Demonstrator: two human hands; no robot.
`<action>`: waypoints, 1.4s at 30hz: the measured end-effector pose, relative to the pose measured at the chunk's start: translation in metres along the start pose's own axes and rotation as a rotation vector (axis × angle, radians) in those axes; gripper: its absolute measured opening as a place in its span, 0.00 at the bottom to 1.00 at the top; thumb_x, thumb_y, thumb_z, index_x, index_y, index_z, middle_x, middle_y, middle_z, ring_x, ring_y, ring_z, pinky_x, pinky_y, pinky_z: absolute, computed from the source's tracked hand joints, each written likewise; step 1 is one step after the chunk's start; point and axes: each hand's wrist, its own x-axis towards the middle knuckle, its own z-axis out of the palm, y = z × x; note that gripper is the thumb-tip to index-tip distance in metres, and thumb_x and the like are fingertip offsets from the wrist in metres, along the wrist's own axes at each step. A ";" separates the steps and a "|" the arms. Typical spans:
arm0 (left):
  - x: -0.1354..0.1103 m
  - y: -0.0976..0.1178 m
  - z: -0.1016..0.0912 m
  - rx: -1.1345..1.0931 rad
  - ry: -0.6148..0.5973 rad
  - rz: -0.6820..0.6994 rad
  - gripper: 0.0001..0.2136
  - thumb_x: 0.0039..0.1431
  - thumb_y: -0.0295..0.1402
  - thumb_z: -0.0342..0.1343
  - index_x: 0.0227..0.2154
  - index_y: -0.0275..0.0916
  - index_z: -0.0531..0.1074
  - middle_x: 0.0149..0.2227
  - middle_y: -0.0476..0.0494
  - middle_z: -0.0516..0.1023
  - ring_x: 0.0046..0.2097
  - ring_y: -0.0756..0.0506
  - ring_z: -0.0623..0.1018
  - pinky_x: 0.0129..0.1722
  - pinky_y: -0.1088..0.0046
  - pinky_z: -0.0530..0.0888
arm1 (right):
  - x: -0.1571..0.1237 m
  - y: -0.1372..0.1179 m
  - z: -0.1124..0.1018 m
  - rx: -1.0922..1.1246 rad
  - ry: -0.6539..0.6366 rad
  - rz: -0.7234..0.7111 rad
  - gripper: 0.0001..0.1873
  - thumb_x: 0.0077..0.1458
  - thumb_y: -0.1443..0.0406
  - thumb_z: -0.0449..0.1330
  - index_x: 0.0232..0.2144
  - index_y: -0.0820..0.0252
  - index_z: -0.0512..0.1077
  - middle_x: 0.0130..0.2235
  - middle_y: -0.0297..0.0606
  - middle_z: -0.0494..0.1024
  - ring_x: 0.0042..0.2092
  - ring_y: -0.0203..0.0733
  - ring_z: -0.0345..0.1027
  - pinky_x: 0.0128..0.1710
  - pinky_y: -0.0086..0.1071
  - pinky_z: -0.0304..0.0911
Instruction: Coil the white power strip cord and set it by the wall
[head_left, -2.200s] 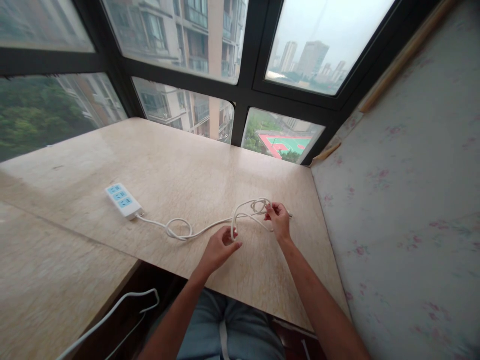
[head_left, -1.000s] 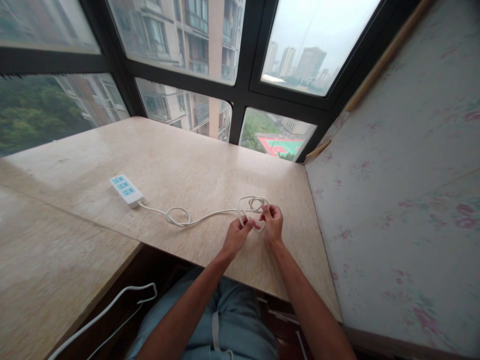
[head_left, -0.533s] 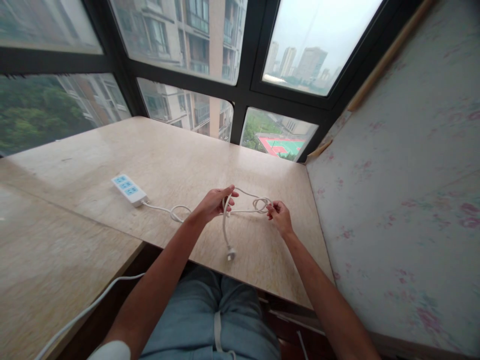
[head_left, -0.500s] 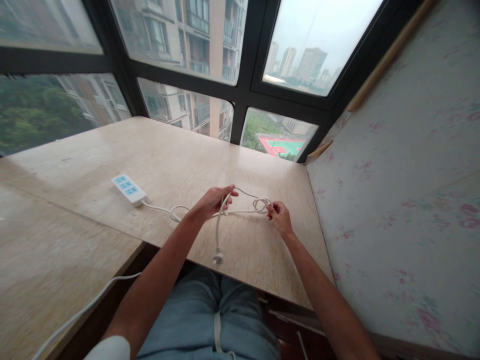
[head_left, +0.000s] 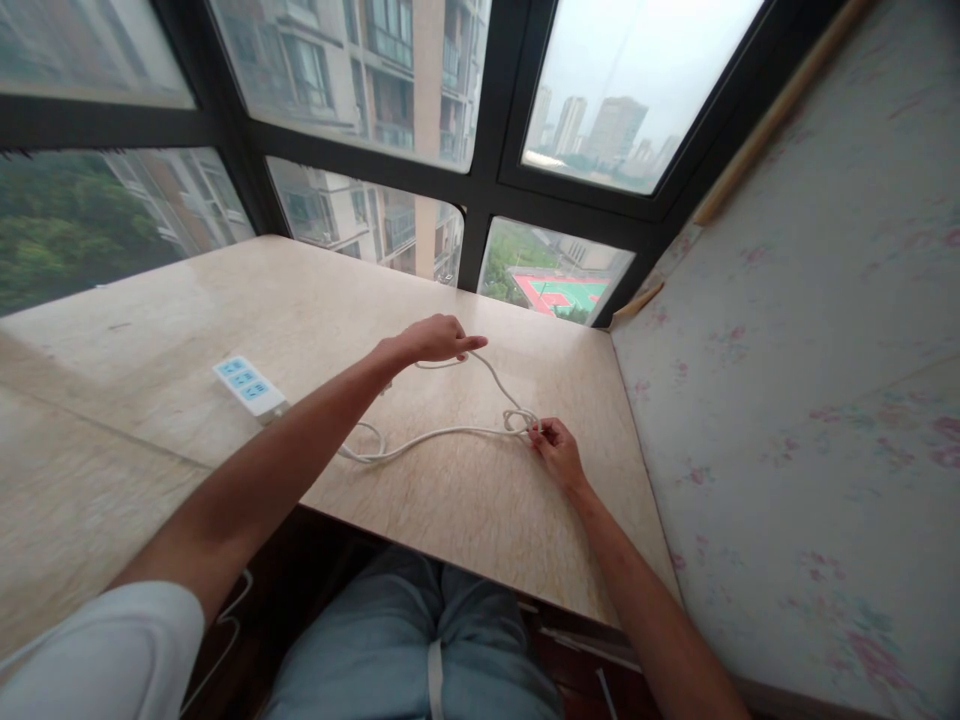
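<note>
A white power strip [head_left: 251, 391] with blue socket faces lies on the left of the stone-look counter, partly behind my left forearm. Its white cord [head_left: 442, 432] runs right across the counter, with a loose loop near the strip and a small knot-like loop at its right end. My left hand [head_left: 439, 340] is closed on the cord, raised toward the window side; a short stretch of cord trails left from it. At the small loop, my right hand [head_left: 556, 452] pinches the cord. The plug end is mostly hidden by my left arm.
Dark-framed windows [head_left: 480, 180] line the counter's far edge. A wall with flowered paper [head_left: 787, 420] closes off the right side. The counter's [head_left: 420, 510] front edge is just ahead of my legs. Another white cable [head_left: 232, 620] hangs below at the left.
My left hand has moved away from me toward the window, carrying the cord and swinging the plug end off to the left. My right hand stays at the loop, slightly lower.
</note>
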 end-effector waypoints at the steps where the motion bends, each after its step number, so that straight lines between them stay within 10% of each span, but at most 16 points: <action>1: 0.004 0.000 0.002 0.075 0.041 0.028 0.28 0.54 0.58 0.49 0.18 0.37 0.76 0.17 0.44 0.69 0.23 0.49 0.67 0.28 0.72 0.58 | 0.000 -0.001 0.000 0.001 0.000 0.000 0.17 0.46 0.51 0.66 0.29 0.56 0.69 0.23 0.29 0.70 0.26 0.36 0.63 0.26 0.29 0.58; 16: -0.001 -0.046 0.082 0.267 0.255 0.365 0.23 0.65 0.49 0.41 0.37 0.35 0.73 0.41 0.34 0.74 0.43 0.40 0.73 0.47 0.63 0.62 | -0.005 -0.010 -0.001 0.046 0.039 0.082 0.17 0.44 0.51 0.66 0.24 0.57 0.68 0.23 0.30 0.71 0.25 0.37 0.64 0.26 0.29 0.59; 23: -0.008 -0.056 0.116 0.203 0.359 0.077 0.21 0.66 0.39 0.41 0.57 0.34 0.62 0.59 0.28 0.65 0.60 0.36 0.64 0.56 0.56 0.59 | -0.005 -0.007 -0.003 0.058 0.097 0.092 0.17 0.46 0.51 0.65 0.25 0.57 0.69 0.23 0.30 0.70 0.25 0.36 0.62 0.25 0.29 0.56; 29: -0.017 -0.023 0.117 0.128 0.354 -0.276 0.38 0.54 0.38 0.57 0.63 0.26 0.49 0.66 0.17 0.48 0.67 0.25 0.48 0.57 0.44 0.56 | -0.007 -0.004 -0.004 0.070 0.095 0.067 0.16 0.46 0.52 0.66 0.26 0.58 0.70 0.23 0.30 0.70 0.25 0.35 0.61 0.25 0.28 0.55; 34: -0.043 0.025 0.144 0.025 0.625 0.041 0.27 0.55 0.29 0.53 0.59 0.33 0.59 0.57 0.29 0.67 0.59 0.35 0.65 0.56 0.54 0.63 | -0.009 -0.007 -0.003 0.041 0.107 0.014 0.17 0.47 0.52 0.66 0.27 0.59 0.70 0.25 0.31 0.71 0.27 0.36 0.63 0.28 0.29 0.59; 42: -0.028 0.035 0.205 -0.307 0.472 0.178 0.12 0.59 0.31 0.55 0.46 0.38 0.72 0.43 0.41 0.79 0.43 0.45 0.77 0.45 0.66 0.74 | -0.015 -0.010 -0.005 0.014 0.054 -0.070 0.14 0.51 0.54 0.63 0.29 0.58 0.70 0.27 0.31 0.70 0.29 0.36 0.63 0.30 0.29 0.59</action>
